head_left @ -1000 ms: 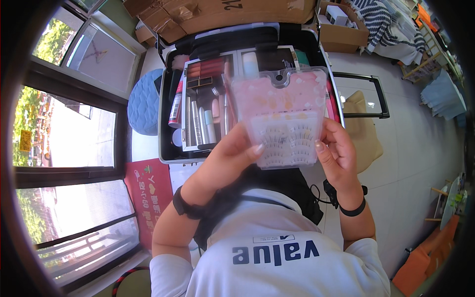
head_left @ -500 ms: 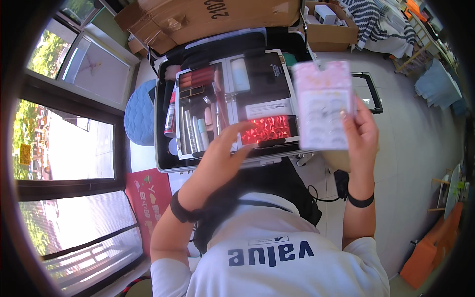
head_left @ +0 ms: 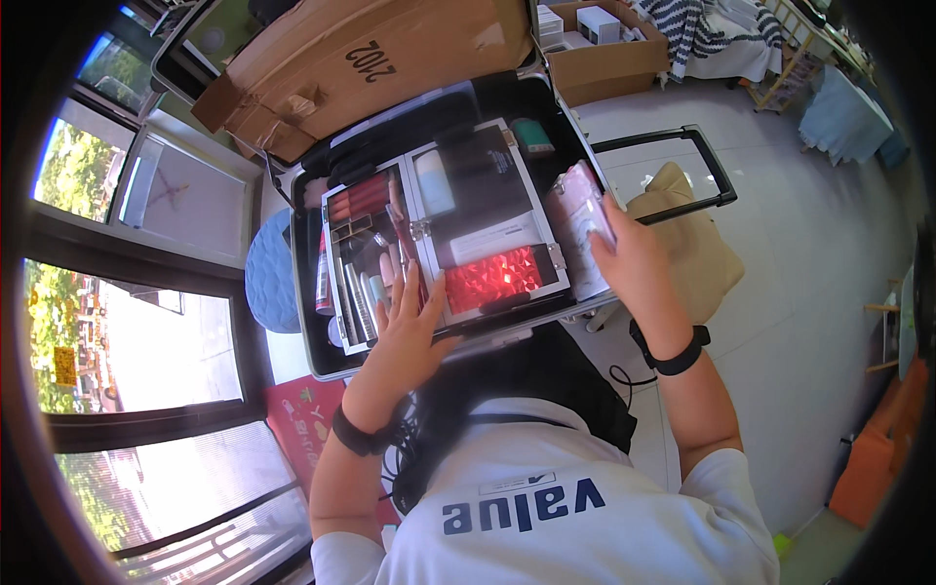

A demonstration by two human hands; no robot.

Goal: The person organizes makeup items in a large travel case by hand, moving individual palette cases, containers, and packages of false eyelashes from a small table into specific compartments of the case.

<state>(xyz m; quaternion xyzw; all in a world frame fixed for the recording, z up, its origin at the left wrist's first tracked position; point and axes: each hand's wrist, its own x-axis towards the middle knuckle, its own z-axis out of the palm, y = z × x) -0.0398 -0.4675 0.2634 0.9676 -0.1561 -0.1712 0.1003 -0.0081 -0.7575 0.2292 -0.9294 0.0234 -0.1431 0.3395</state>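
Note:
A makeup case (head_left: 322, 373) lies open in front of me, its clear-topped inner box holding several cosmetics. My right hand (head_left: 639, 273) grips a pink-topped pack of false eyelashes (head_left: 577, 224) at its right edge. The pack is tilted into the gap between the inner box and the case's right wall. With fingers spread, my left hand (head_left: 400, 346) rests at the near edge of the box. Beside it, under the lid, are a shiny red faceted item (head_left: 492, 278) and several slim tubes (head_left: 359, 297). A light blue-and-white bottle (head_left: 434, 183) lies farther back.
A pull-out handle (head_left: 717, 166) extends right of the case, over a beige cushion-like thing (head_left: 697, 258). A blue round stool (head_left: 271, 268) stands left, near the windows. Large cardboard (head_left: 390, 78) leans in the lid; an open carton (head_left: 609, 73) sits behind. A black cable (head_left: 629, 380) trails below.
My right hand has lowered the eyelash pack from above the case's right side into the side gap. My left hand has come down onto the inner box. The view has shifted slightly.

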